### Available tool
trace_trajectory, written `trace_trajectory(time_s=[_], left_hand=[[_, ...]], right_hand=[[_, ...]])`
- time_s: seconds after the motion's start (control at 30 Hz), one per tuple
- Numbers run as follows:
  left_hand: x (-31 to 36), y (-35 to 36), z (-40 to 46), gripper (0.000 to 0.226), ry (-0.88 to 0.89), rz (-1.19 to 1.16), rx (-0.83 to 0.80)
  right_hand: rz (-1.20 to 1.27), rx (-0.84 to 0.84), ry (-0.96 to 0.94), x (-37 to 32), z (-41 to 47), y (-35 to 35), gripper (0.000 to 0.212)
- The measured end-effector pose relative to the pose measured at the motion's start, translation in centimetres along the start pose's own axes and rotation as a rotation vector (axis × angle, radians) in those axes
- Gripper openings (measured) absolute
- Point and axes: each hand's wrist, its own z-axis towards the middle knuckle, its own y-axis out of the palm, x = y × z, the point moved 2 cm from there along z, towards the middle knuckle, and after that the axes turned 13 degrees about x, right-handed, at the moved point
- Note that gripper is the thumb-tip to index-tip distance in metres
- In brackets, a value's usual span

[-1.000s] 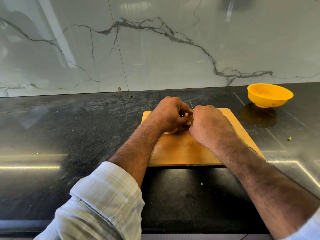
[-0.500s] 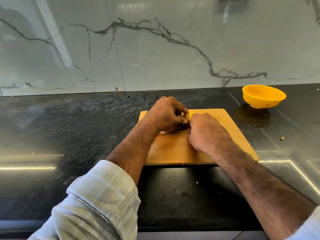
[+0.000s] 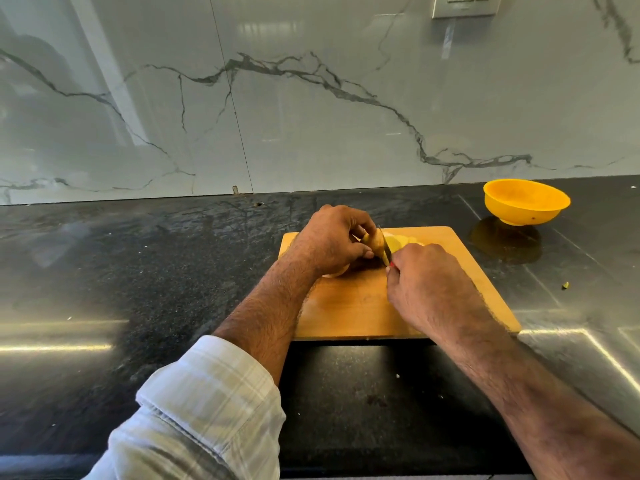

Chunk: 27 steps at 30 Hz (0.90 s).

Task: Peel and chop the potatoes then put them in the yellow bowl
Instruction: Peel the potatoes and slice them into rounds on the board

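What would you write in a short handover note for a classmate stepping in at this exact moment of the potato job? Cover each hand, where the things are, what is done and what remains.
Left hand: grips the potato on the cutting board.
Right hand: holds the knife, blade set into the potato.
Pale cut pieces lie on the board just beyond the blade.
Yellow bowl: on the counter, far right of the board; no potato visible inside.
Done: slicing is under way. How much peeling is finished cannot be told.
Left: finish chopping, then move all pieces into the bowl.

Black counter (image 3: 173, 289) bears cutting board (image 3: 353, 306), yellow bowl (image 3: 526, 202).
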Motion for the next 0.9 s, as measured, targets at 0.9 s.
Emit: trace_trajectory(time_s=[0.9], left_hand=[[-0.3, 0.4, 0.6, 0.033, 0.039, 0.056, 0.018]], right_hand=[[-0.079, -0.19, -0.007, -1.9, 1.6, 0.0, 0.042]])
